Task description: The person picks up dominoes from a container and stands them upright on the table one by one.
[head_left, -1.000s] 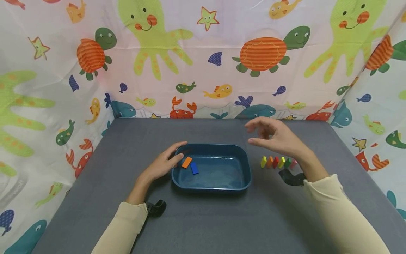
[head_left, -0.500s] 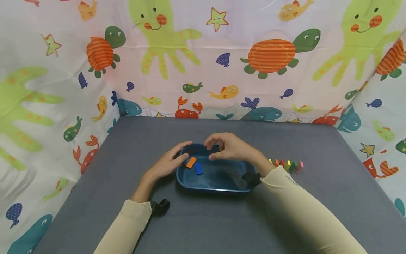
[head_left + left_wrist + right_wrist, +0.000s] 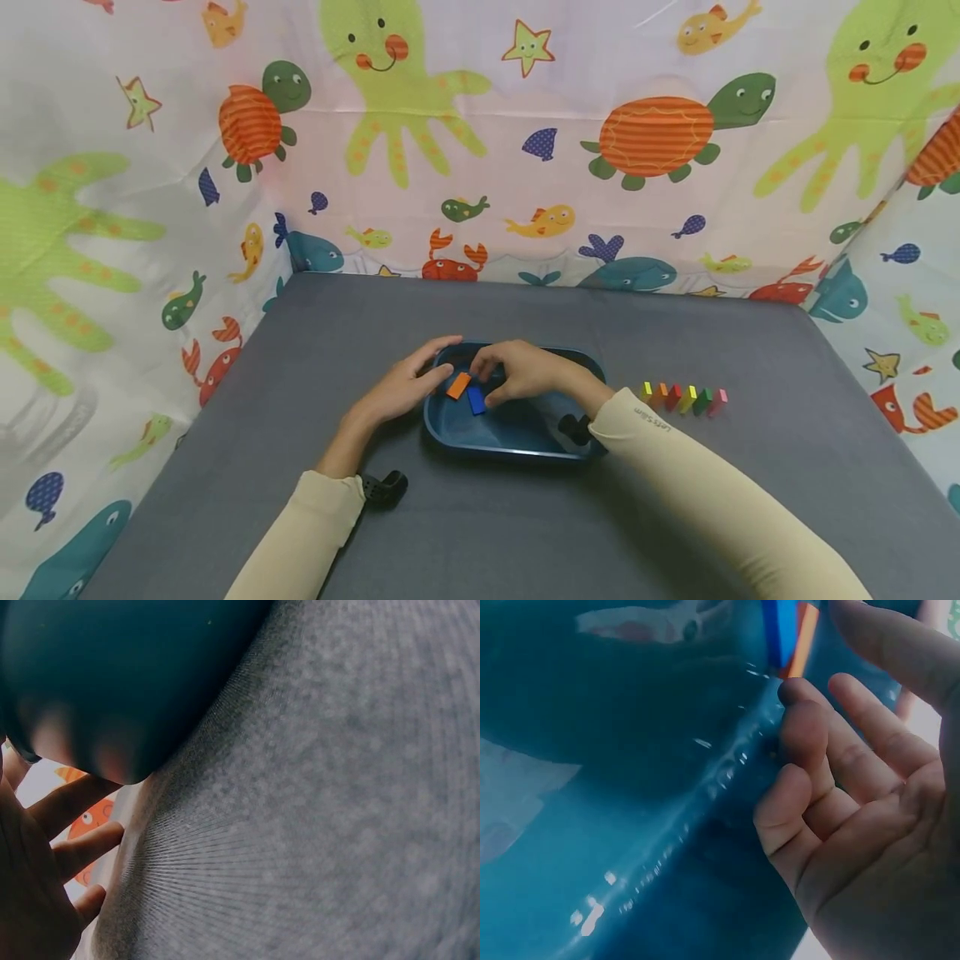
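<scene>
A dark blue rectangular tray (image 3: 517, 452) sits on the grey table. In it, near the left end, an orange block (image 3: 458, 386) and a blue block (image 3: 476, 400) lie side by side. My left hand (image 3: 405, 383) holds the tray's far left corner, thumb over the rim and fingers outside; the left wrist view shows these fingers (image 3: 90, 851) spread along the outer wall. My right hand (image 3: 528, 372) reaches down inside the tray, thumb and fingers apart, close beside the blue block. In the right wrist view its fingers (image 3: 802, 735) are bent and a gap separates them from the blocks.
Right of the tray stands a short row of several small upright blocks (image 3: 687, 398) in yellow, orange, red, green and pink. A curtain (image 3: 555, 183) printed with sea animals borders the table at the back and sides.
My right hand has moved left from above the row of upright blocks and then down into the tray, beside the blue block. The left hand keeps its place at the tray's corner.
</scene>
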Available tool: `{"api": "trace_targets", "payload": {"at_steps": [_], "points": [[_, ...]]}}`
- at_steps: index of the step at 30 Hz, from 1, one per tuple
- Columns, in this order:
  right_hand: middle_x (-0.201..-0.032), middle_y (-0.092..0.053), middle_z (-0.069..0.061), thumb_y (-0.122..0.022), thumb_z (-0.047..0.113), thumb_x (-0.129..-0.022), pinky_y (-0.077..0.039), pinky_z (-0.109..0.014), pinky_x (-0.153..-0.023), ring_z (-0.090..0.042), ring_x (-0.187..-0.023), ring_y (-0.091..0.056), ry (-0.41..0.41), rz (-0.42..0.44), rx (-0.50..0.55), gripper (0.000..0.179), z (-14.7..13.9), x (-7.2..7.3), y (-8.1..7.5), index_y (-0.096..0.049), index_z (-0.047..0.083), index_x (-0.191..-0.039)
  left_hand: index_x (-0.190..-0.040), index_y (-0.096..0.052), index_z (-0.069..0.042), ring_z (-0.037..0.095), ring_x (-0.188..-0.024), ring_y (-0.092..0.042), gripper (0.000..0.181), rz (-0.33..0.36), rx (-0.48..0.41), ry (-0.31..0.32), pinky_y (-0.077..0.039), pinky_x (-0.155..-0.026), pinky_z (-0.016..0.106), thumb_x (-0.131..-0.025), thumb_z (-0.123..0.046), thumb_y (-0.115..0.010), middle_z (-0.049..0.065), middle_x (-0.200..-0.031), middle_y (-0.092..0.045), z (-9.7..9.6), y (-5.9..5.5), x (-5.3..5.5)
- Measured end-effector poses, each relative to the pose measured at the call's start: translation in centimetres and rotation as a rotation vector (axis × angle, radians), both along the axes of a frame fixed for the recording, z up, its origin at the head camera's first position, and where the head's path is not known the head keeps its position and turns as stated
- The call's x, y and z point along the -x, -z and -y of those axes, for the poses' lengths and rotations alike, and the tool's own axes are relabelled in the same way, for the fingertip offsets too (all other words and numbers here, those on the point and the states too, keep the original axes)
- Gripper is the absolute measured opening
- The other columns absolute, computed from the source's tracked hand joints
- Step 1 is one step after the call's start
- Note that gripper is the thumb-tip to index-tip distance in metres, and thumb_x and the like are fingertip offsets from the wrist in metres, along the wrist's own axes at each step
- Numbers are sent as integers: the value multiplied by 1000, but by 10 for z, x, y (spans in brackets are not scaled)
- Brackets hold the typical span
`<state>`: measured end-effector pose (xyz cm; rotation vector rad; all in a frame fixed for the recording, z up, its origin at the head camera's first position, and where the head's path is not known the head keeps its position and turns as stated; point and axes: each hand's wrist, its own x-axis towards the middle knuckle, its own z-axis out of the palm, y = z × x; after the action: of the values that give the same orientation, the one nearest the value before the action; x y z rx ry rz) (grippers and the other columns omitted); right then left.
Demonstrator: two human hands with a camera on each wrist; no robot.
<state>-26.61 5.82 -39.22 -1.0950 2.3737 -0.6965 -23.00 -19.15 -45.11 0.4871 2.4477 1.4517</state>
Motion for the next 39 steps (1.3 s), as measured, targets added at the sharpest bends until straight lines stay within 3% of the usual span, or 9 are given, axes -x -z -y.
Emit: {"api": "trace_targets", "payload": {"at_steps": [3, 8, 14, 19, 28, 39], "points": [[-121, -72, -11, -82, 16, -86, -55, -45, -99, -26, -115, -67, -10, 18, -8, 45, 4, -1, 3, -65, 6, -126, -155, -36, -42, 25, -112, -63, 51, -5, -2, 2, -56, -91, 42, -106, -47, -49, -6, -162, -36, 0, 0, 0], [-121, -72, -10, -81, 15, -87, -58, -35, -90, -24, -113, -68, -41, 40, -4, 42, 7, 0, 8, -66, 8, -125, -156, -36, -41, 23, -108, -64, 52, -8, 3, 0, -57, -88, 39, -106, -46, -49, -9, -160, -39, 0, 1, 1], [-119, -73, -8, -82, 18, -86, -52, -24, -67, -17, -82, -65, -84, 65, 19, 41, 6, 2, 14, -68, 10, -124, -155, -36, -43, 22, -113, -63, 51, -7, 0, 2, -57, -89, 39, -106, -47, -49, -9, -160, -39, 0, 1, 2], [-112, -71, -8, -84, 19, -85, -45, -21, -60, -12, -65, -53, -78, 91, 55, 41, 2, 2, 19, -69, 10, -122, -155, -37, -41, 22, -110, -63, 51, -10, -3, 2, -57, -90, 39, -106, -47, -49, -9, -159, -41, 0, 0, 2], [-103, -68, -11, -85, 16, -84, -41, -20, -58, -9, -62, -48, -50, 111, 87, 37, 1, -1, 23, -72, 10, -118, -155, -37, -43, 26, -113, -63, 50, -15, -8, 9, -57, -91, 42, -106, -46, -49, -6, -162, -38, 0, 0, 0], [-93, -70, -4, -84, 16, -84, -45, -21, -66, -12, -78, -58, -59, 47, 62, 34, 7, -4, 26, -72, 11, -116, -159, -32, -34, 33, -118, -61, 53, 10, 0, 25, -57, -92, 42, -109, -35, -47, 0, -166, -32, 0, -2, 2]]}}
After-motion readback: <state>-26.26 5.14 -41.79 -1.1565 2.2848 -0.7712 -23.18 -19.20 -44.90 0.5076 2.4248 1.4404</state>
